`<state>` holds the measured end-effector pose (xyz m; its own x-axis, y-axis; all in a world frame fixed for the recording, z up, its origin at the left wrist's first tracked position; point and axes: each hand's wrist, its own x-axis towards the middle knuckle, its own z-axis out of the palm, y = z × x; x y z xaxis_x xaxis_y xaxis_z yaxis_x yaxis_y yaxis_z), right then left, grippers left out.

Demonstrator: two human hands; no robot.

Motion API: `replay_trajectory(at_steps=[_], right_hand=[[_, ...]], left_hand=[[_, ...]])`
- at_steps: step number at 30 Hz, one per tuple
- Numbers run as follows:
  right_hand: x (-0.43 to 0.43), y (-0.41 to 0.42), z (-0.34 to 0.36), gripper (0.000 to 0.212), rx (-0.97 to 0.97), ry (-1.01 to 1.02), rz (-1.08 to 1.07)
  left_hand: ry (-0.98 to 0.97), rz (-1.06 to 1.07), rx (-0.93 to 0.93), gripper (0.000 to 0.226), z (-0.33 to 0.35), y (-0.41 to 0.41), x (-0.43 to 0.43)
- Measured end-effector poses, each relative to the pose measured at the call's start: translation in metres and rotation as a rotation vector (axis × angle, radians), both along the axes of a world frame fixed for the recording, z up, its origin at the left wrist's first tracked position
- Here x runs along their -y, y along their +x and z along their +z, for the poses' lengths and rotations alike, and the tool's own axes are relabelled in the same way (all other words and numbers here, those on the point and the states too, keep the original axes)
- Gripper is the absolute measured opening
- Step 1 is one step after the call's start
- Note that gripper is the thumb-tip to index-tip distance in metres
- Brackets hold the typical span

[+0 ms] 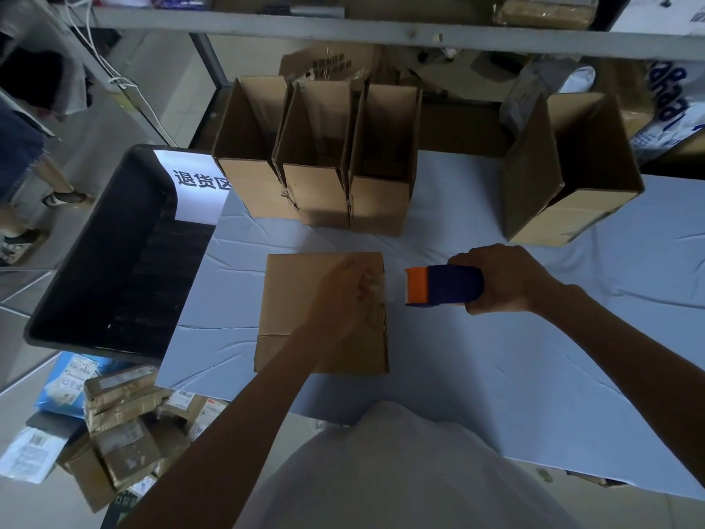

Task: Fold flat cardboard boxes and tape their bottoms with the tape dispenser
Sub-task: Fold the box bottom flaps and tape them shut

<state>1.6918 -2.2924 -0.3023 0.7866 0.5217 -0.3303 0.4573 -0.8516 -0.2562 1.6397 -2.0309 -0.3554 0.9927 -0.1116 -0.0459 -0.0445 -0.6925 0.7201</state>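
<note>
I am pressing my left hand (pixel 343 295) flat on the crinkled tape across the cardboard box (pixel 301 299), which is lying bottom-up on the table (pixel 534 337), and gripping the tape dispenser (pixel 444 286) in my right hand (pixel 503 280) just beside it, risking trapped wrinkles that lift the seam.

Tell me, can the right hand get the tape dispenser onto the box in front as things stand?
Probably yes. The right hand grips the tape dispenser just right of the box, only bare cloth between them. The left hand lies on the box near that edge and may have to shift.
</note>
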Motion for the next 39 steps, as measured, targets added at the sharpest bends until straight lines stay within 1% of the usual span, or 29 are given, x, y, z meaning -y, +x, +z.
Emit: replay_trajectory(at_steps=[2,5,7,11,14,17,19,20,22,23,25,27,28,29,30,31,32,33,34,35,36,37,39], right_hand=[[-0.002,-0.001,0.001,0.055,-0.001,0.004,0.007],[0.0,-0.001,0.003,0.054,-0.014,0.01,0.009],[0.001,-0.001,0.003,0.054,-0.026,0.023,0.006],[-0.005,0.001,0.001,0.054,0.007,-0.005,0.064],[-0.012,0.005,0.004,0.053,-0.029,-0.032,0.088],[-0.03,0.007,0.01,0.052,-0.023,-0.139,0.12],[-0.049,0.008,0.015,0.054,-0.013,-0.23,0.152],[-0.057,0.009,0.016,0.054,-0.005,-0.267,0.171],[-0.065,0.012,0.019,0.053,0.015,-0.323,0.197],[-0.067,0.014,0.021,0.053,0.029,-0.34,0.206],[-0.072,0.014,0.023,0.054,0.043,-0.361,0.215],[-0.078,0.01,0.024,0.047,0.068,-0.407,0.239],[-0.076,0.008,0.021,0.039,0.079,-0.457,0.267],[-0.07,0.006,0.019,0.033,0.068,-0.487,0.28],[-0.06,0.003,0.016,0.033,0.028,-0.501,0.237],[-0.048,0.004,0.015,0.039,-0.004,-0.483,0.186],[-0.038,0.007,0.016,0.045,-0.014,-0.473,0.161],[-0.031,0.008,0.017,0.05,-0.014,-0.448,0.142],[-0.024,0.006,0.019,0.052,-0.011,-0.428,0.116],[-0.019,0.004,0.018,0.052,0.011,-0.384,0.085],[-0.016,0.003,0.017,0.051,0.027,-0.34,0.066],[-0.015,0.002,0.015,0.05,0.035,-0.297,0.05],[-0.012,0.001,0.014,0.047,0.027,-0.21,-0.004]], left_hand=[[-0.059,-0.034,-0.02,0.014,-0.003,0.0,0.005],[-0.194,0.003,-0.008,0.017,-0.012,0.0,0.005],[-0.215,0.013,-0.023,0.022,-0.014,0.001,0.005],[-0.161,-0.019,0.018,0.028,-0.014,0.001,0.005],[-0.104,-0.005,0.0,0.024,-0.022,0.001,0.002],[-0.068,-0.018,0.011,0.029,-0.02,0.004,0.003],[0.043,-0.035,0.027,0.029,-0.017,0.007,0.007],[0.064,-0.019,0.008,0.028,-0.021,0.007,0.007],[0.032,0.039,-0.109,0.03,-0.026,0.007,0.008],[0.012,0.043,-0.137,0.032,-0.029,0.007,0.008],[0.004,0.034,-0.112,0.031,-0.03,0.005,0.008],[0.028,-0.006,-0.003,0.028,-0.019,0.003,0.006],[-0.001,-0.013,0.025,0.029,-0.017,0.003,0.006],[-0.082,0.025,0.015,0.028,-0.015,0.002,0.003],[-0.179,0.118,-0.054,0.021,-0.011,0.003,0.001],[-0.274,0.185,-0.127,0.015,-0.006,0.005,0.002],[-0.297,0.227,-0.163,0.015,-0.005,0.007,0.001],[-0.243,0.188,-0.187,0.016,-0.004,0.007,0.0],[-0.049,0.036,-0.16,0.018,-0.005,0.006,-0.001],[0.15,-0.115,-0.082,0.021,-0.003,0.005,-0.002],[0.259,-0.21,-0.021,0.024,-0.002,0.007,-0.005],[0.323,-0.264,0.018,0.025,-0.001,0.01,-0.008],[0.37,-0.297,-0.017,0.027,0.001,0.014,-0.009]])
